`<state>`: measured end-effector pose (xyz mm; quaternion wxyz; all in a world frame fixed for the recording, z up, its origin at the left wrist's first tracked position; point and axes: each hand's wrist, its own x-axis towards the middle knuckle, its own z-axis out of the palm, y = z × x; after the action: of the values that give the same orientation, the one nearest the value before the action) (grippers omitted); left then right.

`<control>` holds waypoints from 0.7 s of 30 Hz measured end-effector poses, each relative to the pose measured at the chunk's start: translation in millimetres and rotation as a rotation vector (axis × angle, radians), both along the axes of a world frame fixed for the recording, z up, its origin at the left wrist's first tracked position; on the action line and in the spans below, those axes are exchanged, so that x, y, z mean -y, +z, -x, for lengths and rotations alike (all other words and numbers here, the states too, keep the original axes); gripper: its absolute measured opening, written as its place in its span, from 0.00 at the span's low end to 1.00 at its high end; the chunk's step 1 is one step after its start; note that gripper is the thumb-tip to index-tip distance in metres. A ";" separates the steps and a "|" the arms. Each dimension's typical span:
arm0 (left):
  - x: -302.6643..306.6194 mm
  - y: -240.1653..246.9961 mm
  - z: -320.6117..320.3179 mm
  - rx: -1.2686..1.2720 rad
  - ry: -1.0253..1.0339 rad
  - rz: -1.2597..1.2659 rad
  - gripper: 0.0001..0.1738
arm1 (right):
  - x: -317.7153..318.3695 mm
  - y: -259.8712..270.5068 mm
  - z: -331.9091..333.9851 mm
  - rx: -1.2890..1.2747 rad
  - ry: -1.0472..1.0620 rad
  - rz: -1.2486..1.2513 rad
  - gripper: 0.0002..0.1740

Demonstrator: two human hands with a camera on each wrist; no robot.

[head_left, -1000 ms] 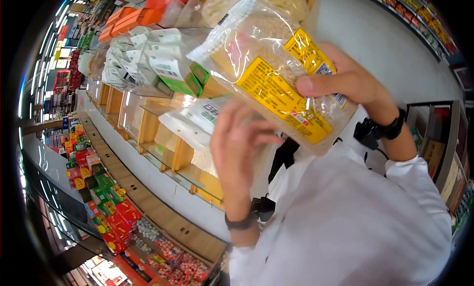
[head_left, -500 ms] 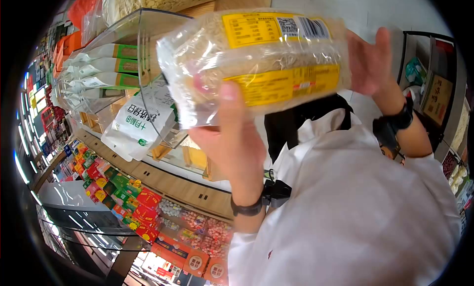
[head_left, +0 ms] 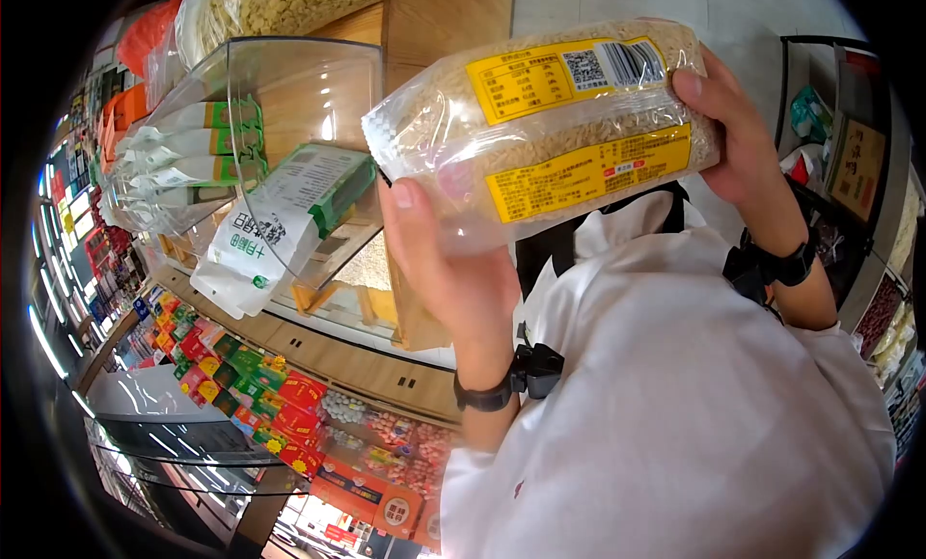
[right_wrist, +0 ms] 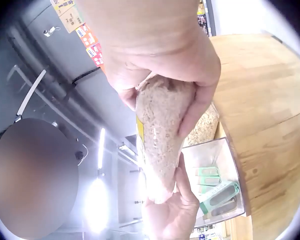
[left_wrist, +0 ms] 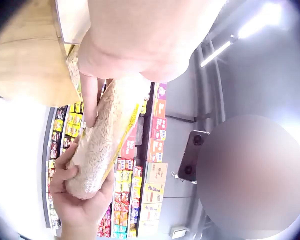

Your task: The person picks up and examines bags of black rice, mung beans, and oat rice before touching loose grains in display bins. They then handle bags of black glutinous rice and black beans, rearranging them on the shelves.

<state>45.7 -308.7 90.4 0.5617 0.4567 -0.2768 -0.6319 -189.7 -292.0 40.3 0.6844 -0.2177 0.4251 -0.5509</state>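
Note:
A clear bag of pale grain (head_left: 540,125) with yellow labels and a barcode is held up level in front of the shelves. My left hand (head_left: 446,270) grips its left end from below, thumb up along the front. My right hand (head_left: 733,139) grips the right end, fingers curled over the edge. In the left wrist view the grain bag (left_wrist: 97,145) runs between my left hand's fingers (left_wrist: 90,100) and my right hand (left_wrist: 75,210). The right wrist view shows the grain bag (right_wrist: 162,135) pinched by my right hand (right_wrist: 165,65), with my left hand (right_wrist: 172,212) at its far end.
A clear acrylic bin (head_left: 260,125) on wooden shelving holds white and green packets (head_left: 280,221). More bagged grain (head_left: 289,0) sits above. Red and green boxed goods (head_left: 251,405) fill lower shelves. My white sleeve and torso (head_left: 675,414) occupy the lower right.
The bag has been turned from tilted to level and shifted right and slightly down. My right hand moved from open behind its end to gripping it. My left hand keeps hold underneath.

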 end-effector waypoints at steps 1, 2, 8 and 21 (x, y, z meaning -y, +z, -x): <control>-2.1 0.0 -2.3 -0.011 0.003 0.003 0.28 | -1.3 -0.8 -0.6 -0.020 0.018 0.017 0.32; -3.6 0.9 -4.1 -0.007 0.007 0.000 0.28 | -1.6 -0.4 -2.4 -0.016 0.023 0.015 0.32; -0.9 6.0 -12.3 -0.035 0.070 0.021 0.26 | 7.7 12.9 -10.5 -0.026 0.012 -0.010 0.33; -4.2 12.7 -4.1 -0.122 0.145 0.009 0.28 | 14.3 17.3 0.9 -0.113 0.051 0.085 0.29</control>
<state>49.8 -304.5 103.1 0.6239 0.4338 -0.2109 -0.6149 -190.6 -306.3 57.6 0.6633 -0.2883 0.4335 -0.5377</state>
